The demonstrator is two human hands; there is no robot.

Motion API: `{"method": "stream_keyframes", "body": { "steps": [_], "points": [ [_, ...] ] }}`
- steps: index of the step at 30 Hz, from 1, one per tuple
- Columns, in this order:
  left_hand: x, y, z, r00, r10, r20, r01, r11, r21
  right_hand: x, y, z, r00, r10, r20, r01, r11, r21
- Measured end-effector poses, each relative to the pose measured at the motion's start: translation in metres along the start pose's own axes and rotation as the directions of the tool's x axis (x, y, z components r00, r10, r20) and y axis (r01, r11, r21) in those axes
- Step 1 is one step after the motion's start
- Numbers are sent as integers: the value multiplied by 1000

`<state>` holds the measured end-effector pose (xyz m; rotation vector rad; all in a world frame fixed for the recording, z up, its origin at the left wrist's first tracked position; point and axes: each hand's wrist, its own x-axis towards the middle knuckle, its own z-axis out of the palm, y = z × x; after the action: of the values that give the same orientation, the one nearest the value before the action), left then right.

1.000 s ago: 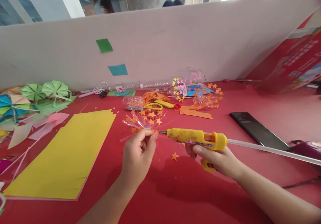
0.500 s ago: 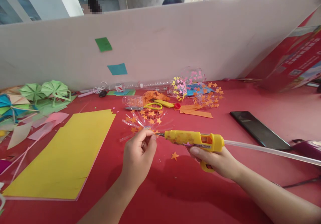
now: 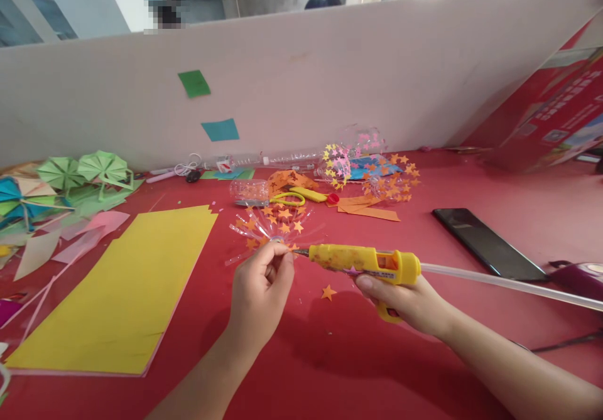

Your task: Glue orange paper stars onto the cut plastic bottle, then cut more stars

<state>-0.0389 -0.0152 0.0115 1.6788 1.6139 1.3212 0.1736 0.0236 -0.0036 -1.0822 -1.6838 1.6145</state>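
Protruding from glue gun (image 3: 348,257): glue stick (image 3: 494,282)

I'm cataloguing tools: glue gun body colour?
The glue gun body is yellow, clearest in the head view.

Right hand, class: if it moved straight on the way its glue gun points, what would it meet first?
Probably the left hand, at its pinched fingertips: they sit just beyond the nozzle of the yellow glue gun, though one view leaves depth unclear.

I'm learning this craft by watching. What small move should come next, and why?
Perhaps the right hand should ease the yellow glue gun slightly back: its nozzle sits close by the pinched fingertips of the left hand and may be hot.
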Motion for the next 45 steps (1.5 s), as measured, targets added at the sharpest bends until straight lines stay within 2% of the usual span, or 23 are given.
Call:
{"method": "stream_keyframes", "body": {
  "steps": [9,14,16,24,35,38,40,43,45],
  "points": [
    [1,-1,1,1000,21,-3,-21,1000,9,1,1,0,1000,-15,4,15,1000,-23],
    [0,-3,2,995,96,-32,-93,991,95,1,-10,3,969,-247,0,244,955,-167],
    [0,-3,1,994,100,-33,-97,990,104,1,-14,4,955,-297,-9,290,939,-187],
    [0,-3,1,999,47,-22,-46,998,42,0,-12,3,961,-277,17,276,947,-166],
    [1,-2,0,999,45,-8,-45,998,48,1,-12,3,964,-266,11,264,952,-157],
    [1,-2,1,994,106,-26,-103,990,99,0,-13,4,958,-288,5,284,941,-182],
    [0,-3,1,980,191,-53,-179,967,180,0,-14,4,953,-304,-1,296,929,-224],
    [-1,-4,1,933,349,-84,-314,907,282,0,-14,3,933,-358,-21,334,889,-314],
    [-2,-4,-1,908,407,-98,-370,890,267,2,-13,0,905,-421,-68,363,845,-393]
  ]
}}
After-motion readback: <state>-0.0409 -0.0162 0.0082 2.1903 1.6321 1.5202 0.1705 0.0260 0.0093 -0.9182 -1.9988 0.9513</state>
